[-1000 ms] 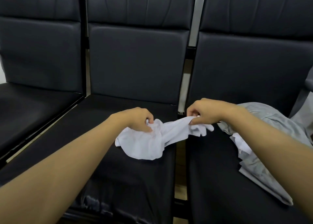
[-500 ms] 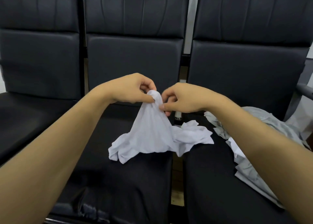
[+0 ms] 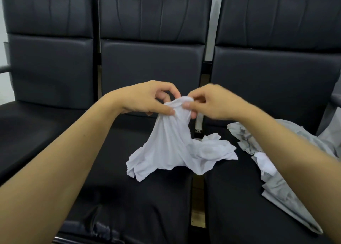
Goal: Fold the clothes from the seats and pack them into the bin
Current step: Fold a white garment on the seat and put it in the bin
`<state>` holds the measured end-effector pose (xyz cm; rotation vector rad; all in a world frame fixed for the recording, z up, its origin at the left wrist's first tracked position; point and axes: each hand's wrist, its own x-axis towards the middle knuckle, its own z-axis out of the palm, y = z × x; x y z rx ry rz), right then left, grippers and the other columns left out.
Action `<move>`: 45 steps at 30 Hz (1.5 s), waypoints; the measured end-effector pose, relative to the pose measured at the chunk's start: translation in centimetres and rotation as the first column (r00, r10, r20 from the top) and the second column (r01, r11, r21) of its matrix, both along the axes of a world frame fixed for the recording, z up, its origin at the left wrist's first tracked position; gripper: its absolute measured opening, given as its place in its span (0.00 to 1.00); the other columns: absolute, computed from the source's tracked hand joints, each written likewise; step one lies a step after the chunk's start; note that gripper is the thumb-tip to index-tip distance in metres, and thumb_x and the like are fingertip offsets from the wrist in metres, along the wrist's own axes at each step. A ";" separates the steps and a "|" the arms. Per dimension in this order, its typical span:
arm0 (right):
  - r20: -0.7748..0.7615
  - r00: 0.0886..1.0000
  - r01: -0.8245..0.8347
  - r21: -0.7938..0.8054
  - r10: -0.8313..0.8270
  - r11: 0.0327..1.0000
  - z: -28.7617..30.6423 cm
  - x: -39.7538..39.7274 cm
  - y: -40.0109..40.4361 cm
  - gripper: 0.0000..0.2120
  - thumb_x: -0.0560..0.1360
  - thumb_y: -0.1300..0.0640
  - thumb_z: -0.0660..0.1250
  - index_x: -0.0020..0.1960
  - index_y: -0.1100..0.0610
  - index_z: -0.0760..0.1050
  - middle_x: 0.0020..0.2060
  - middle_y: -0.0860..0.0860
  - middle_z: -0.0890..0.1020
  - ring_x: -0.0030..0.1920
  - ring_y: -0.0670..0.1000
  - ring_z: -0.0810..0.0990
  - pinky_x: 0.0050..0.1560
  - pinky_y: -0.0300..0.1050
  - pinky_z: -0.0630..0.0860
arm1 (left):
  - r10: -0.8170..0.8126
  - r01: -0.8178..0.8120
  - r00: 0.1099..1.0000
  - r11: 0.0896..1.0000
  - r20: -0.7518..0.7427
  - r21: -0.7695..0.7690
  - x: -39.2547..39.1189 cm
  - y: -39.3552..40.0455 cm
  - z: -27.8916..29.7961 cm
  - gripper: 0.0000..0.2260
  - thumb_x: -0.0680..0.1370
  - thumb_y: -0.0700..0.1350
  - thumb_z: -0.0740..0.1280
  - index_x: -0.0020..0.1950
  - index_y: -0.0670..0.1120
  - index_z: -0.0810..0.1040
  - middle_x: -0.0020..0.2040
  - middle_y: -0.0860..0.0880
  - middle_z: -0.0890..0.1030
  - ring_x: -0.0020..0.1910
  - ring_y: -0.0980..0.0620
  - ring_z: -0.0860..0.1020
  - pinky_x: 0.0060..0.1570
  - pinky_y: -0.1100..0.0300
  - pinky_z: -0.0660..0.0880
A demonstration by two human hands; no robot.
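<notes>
White crumpled cotton garment hung above the middle black padded seat, left hand and right hand each grasping its top edge; unfolding seemed underway, spreading flat likely next; bin unseen

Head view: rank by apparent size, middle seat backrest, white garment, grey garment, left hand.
1. middle seat backrest
2. white garment and grey garment: look alike, and the arm hides part of the grey
3. left hand
</notes>
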<state>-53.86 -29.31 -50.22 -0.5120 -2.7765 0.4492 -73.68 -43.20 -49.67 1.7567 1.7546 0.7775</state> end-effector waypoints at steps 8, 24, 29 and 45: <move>-0.479 0.861 0.232 0.070 -0.171 0.970 4.1 2.3 1.7 0.10 0.86 0.48 0.61 0.51 0.49 0.79 0.41 0.45 0.85 0.32 0.36 0.79 0.32 0.28 0.72 | 0.114 -0.223 0.951 0.898 -0.289 -0.380 -4.8 -0.6 -1.5 0.08 0.79 0.41 0.69 0.41 0.50 0.82 0.31 0.47 0.71 0.28 0.51 0.66 0.29 0.59 0.64; -0.356 0.906 0.277 0.096 -0.227 0.956 3.3 4.4 3.1 0.11 0.85 0.47 0.63 0.52 0.52 0.79 0.43 0.46 0.84 0.33 0.50 0.82 0.41 0.43 0.76 | 0.227 -0.451 0.735 0.868 -0.639 -0.210 -8.8 -3.5 -0.4 0.05 0.77 0.53 0.75 0.52 0.60 0.84 0.48 0.53 0.86 0.49 0.47 0.84 0.56 0.46 0.81; -0.274 0.940 0.245 0.124 -0.204 0.962 2.5 4.0 3.0 0.12 0.85 0.45 0.61 0.51 0.51 0.79 0.40 0.47 0.84 0.31 0.48 0.82 0.40 0.44 0.76 | 0.287 -0.330 0.878 0.942 -0.383 -0.051 -7.3 -3.9 0.5 0.03 0.79 0.49 0.75 0.51 0.52 0.83 0.43 0.58 0.87 0.37 0.63 0.82 0.46 0.59 0.74; -0.419 0.901 0.029 -0.205 -0.114 0.978 3.6 2.2 0.1 0.12 0.85 0.46 0.64 0.54 0.49 0.84 0.30 0.32 0.78 0.32 0.36 0.76 0.36 0.31 0.70 | 0.232 -0.215 0.959 0.970 -0.165 0.113 -1.1 -2.1 2.7 0.14 0.78 0.63 0.70 0.63 0.63 0.80 0.56 0.56 0.82 0.53 0.56 0.81 0.48 0.57 0.79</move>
